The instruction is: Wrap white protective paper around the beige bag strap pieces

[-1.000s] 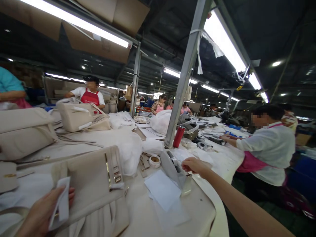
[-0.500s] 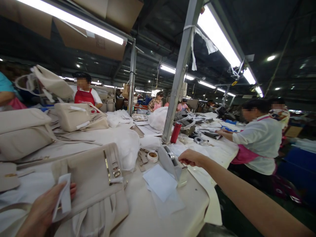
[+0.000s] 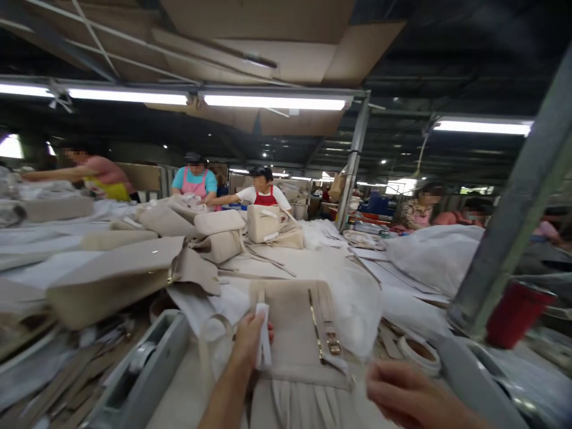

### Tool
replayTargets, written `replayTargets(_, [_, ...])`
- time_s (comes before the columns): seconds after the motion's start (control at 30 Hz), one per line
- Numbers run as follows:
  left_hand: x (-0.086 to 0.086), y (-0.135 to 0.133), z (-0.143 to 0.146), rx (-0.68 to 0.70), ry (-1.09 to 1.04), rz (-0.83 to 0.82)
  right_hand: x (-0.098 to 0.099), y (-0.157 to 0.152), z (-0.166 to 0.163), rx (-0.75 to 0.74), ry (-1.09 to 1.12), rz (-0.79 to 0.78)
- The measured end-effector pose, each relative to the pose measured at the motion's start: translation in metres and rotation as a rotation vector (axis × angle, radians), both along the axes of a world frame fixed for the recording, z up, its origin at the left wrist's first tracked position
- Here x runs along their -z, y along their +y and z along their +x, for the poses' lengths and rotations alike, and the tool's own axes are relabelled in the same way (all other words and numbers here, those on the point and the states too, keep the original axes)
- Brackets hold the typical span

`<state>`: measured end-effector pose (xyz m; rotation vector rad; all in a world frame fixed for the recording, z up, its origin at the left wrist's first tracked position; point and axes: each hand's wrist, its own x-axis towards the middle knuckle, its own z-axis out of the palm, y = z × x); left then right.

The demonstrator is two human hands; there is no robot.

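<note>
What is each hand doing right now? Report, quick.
Left hand: closed, holding a white strip at the beige buckled bag.
Right hand: closed, blurred; whether it holds anything cannot be told.

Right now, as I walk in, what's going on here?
A person's left hand holds a white strip against a beige bag lying in front of them. The right hand is off the bag, to its right, near a grey tape dispenser; it is blurred, so whether it holds anything is unclear. Farther back, a co-worker in a red apron stretches an arm sideways behind other beige bags.
</note>
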<state>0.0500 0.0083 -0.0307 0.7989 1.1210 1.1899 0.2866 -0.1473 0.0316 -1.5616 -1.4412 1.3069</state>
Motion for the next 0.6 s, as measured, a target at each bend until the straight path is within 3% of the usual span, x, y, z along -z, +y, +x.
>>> replayTargets(0.13, [0.004, -0.001, 0.001, 0.028, -0.039, 0.005, -0.026, 0.097, -0.081, -0.214, 0.066, 0.083])
replayTargets(0.27, [0.01, 0.004, 0.0, 0.036, -0.065, 0.02, -0.016, 0.165, -0.113, -0.275, -0.076, 0.046])
replayTargets(0.43, [0.018, 0.009, 0.003, 0.043, -0.069, 0.049, 0.007, 0.193, -0.114, -0.248, -0.182, 0.019])
replayTargets(0.6, [0.017, 0.006, 0.002, 0.055, -0.04, 0.08, 0.014, 0.196, -0.115, -0.197, -0.179, -0.012])
